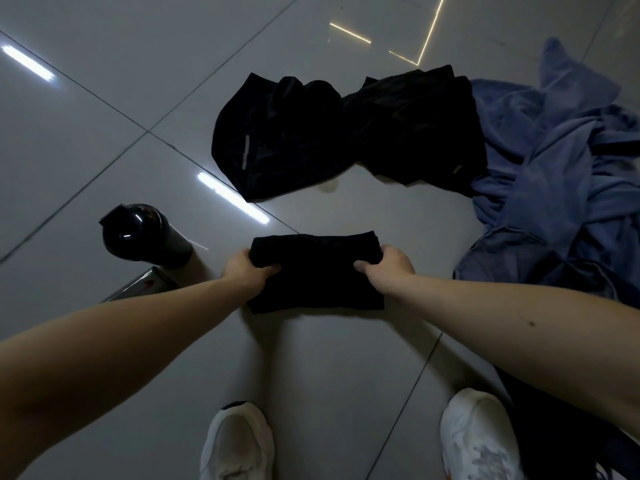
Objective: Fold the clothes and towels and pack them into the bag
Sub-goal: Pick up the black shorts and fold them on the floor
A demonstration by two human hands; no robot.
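Left hand (pixel 246 268) and right hand (pixel 388 268) grip one small folded black cloth (pixel 315 271); crumpled black garments (pixel 346 133) and blue towel heap (pixel 554 174) unfolded, nothing visibly packed.

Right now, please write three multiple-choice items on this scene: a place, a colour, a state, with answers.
1. Where does the black bottle stand? A) left of the folded black garment B) on a table C) on a chair
2. What colour is the cloth heap at the right? A) red B) blue C) yellow
3. How is the folded black garment held? A) by one hand B) by no hand C) by both hands
Answers: 1 A, it stands left of the left hand; 2 B, its folds look blue; 3 C, left hand and right hand each grip one side.
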